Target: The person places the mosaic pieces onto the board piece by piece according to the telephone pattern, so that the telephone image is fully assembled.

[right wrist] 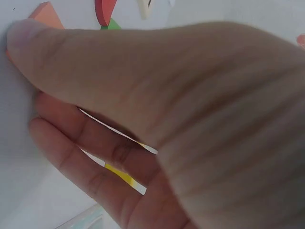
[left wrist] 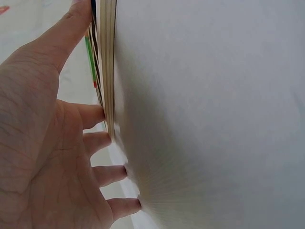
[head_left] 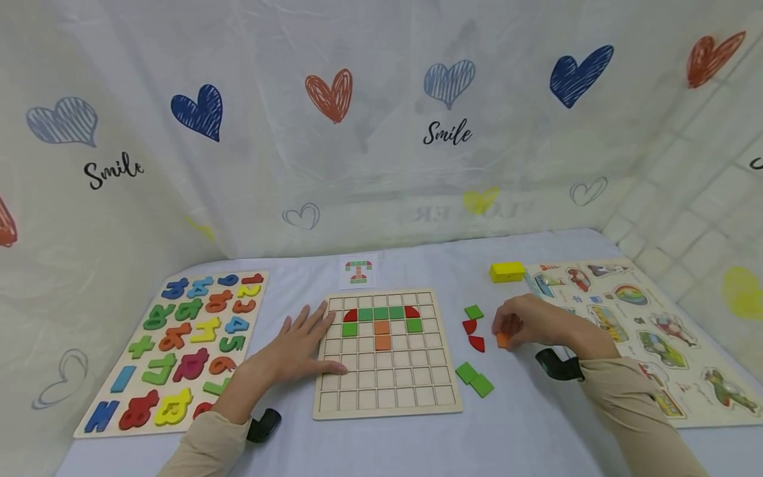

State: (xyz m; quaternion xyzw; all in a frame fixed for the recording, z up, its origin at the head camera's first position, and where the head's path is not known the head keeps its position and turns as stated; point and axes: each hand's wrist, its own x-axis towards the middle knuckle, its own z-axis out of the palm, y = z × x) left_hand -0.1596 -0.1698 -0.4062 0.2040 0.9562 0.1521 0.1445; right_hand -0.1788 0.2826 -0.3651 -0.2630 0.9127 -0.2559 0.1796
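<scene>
Backdrop [head_left: 381, 165]: hanging behind the desk [head_left: 310, 450]
Left hand [head_left: 298, 351]: fingers splayed, thumb's resting on grid board [head_left: 386, 397]
Right hand [head_left: 527, 321]: fingers pinching orange tile [head_left: 503, 340]

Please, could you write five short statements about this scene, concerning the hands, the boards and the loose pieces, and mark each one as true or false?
1. The left hand touches the grid board. True.
2. The right hand holds the yellow block. False: it holds an orange piece; the yellow block lies apart, beyond this hand.
3. Two loose red pieces lie between the grid board and the right hand. True.
4. Three orange squares sit in the grid. False: there are two orange squares, one directly below the other.
5. A small pattern card lies beyond the far edge of the grid board. True.
</scene>
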